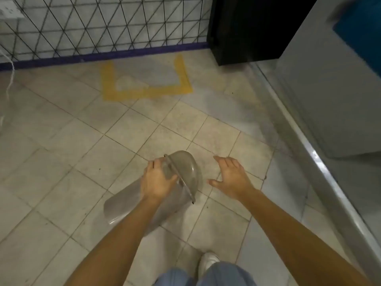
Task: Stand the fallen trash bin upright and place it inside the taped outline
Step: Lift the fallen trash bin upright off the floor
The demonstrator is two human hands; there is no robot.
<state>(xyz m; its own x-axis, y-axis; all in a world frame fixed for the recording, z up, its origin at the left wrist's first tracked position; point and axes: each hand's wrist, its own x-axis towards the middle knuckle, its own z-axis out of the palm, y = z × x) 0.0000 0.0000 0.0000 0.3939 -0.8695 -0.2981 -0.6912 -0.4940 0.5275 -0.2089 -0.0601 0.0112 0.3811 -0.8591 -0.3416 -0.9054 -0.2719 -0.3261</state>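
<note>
A grey trash bin (183,170) with a domed lid lies on its side on the tiled floor, lid end pointing away to the right, base toward the lower left. My left hand (157,179) rests on the bin's body just behind the lid rim, fingers wrapped over it. A short way to the right of the lid, my right hand (233,177) hovers with fingers spread, apart from the bin. The yellow taped outline (148,91) marks a three-sided shape on the floor farther ahead, by the wall.
A black wire grid panel (103,25) stands along the far wall above a purple floor strip. A black cabinet (247,29) sits at the back right, and a grey unit with a metal edge (309,145) runs down the right side. My shoe (208,263) shows below.
</note>
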